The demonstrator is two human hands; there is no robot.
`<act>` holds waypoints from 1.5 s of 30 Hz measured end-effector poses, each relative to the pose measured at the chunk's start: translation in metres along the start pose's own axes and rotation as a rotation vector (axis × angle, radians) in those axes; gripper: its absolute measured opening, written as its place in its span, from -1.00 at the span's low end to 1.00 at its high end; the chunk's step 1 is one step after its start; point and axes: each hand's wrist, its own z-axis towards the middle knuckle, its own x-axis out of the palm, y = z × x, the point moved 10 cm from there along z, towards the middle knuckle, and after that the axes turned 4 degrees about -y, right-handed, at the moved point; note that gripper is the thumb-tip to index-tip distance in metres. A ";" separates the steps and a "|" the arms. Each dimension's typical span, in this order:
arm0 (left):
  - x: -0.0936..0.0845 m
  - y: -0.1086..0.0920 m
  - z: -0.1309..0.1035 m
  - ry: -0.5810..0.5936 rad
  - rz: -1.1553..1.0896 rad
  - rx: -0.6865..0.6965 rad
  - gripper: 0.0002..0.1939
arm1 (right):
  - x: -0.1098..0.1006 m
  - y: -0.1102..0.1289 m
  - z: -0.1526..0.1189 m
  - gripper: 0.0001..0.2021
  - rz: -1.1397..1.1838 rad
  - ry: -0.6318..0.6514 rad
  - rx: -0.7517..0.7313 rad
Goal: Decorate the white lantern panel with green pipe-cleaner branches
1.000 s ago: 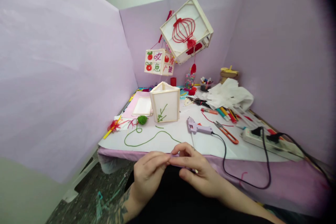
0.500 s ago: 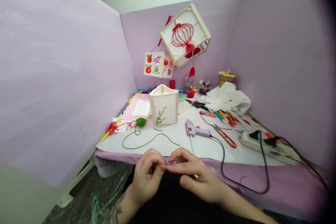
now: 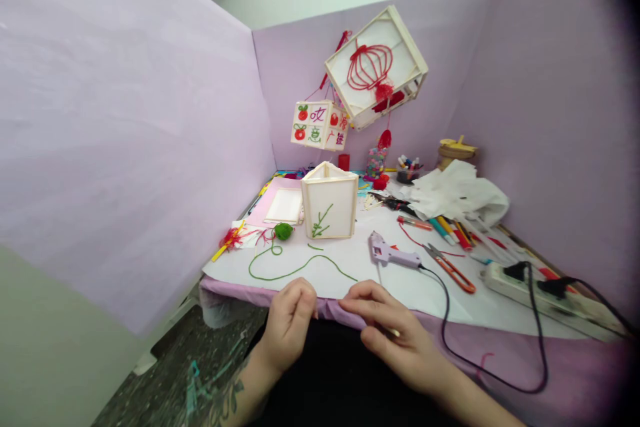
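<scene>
My left hand (image 3: 291, 321) is above my lap at the table's front edge, its thumb pressed against the curled fingers; anything inside is hidden. Apart from it, my right hand (image 3: 393, 330) has bent fingers, with a small pale yellow bit showing between them that I cannot identify. Beyond both hands a three-sided paper lantern (image 3: 339, 207) with a stick frame stands upright, a green yarn plant on its front. A green yarn strand (image 3: 280, 278) runs from a green yarn ball (image 3: 283, 231) towards the hands. A short green piece (image 3: 315, 247) lies before the lantern.
Right of the lantern lie a lilac glue gun (image 3: 395, 253), orange-handled snips (image 3: 453, 270) and markers (image 3: 443, 230). A power strip (image 3: 540, 293) sits at the right edge, its black cord looping forward. Decorated lanterns (image 3: 373, 70) hang behind. White crumpled tissue (image 3: 455, 190) lies at back right.
My hands, whose fingertips met before, have drawn apart. The whole view has shifted, so everything on the table appears further right. The lantern and tools stay in place.
</scene>
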 end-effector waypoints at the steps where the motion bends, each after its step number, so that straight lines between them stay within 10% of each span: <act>1: -0.003 0.003 0.000 -0.027 0.059 -0.009 -0.76 | 0.001 -0.003 0.000 -0.68 -0.010 -0.003 0.021; 9: 0.012 -0.013 0.000 0.095 0.078 0.163 -0.81 | 0.008 -0.014 0.004 -0.71 -0.100 -0.012 0.091; 17: -0.012 -0.044 -0.007 -0.189 0.162 0.367 -0.77 | 0.021 -0.002 0.002 -0.58 -0.003 0.121 0.029; 33: -0.007 -0.031 -0.005 -0.150 0.481 0.424 -0.83 | 0.036 0.003 -0.003 -0.41 -0.096 0.217 0.019; 36: -0.038 -0.016 -0.004 -0.247 0.590 0.368 -0.85 | -0.001 0.002 0.002 -0.51 -0.232 0.067 0.029; 39: -0.068 0.015 -0.006 -0.150 0.789 0.258 -0.77 | -0.083 -0.011 0.015 -0.59 -0.446 -0.262 0.113; 45: -0.119 0.065 -0.031 -0.092 1.050 0.111 -0.72 | -0.197 -0.091 0.061 -0.56 -0.706 -0.484 0.435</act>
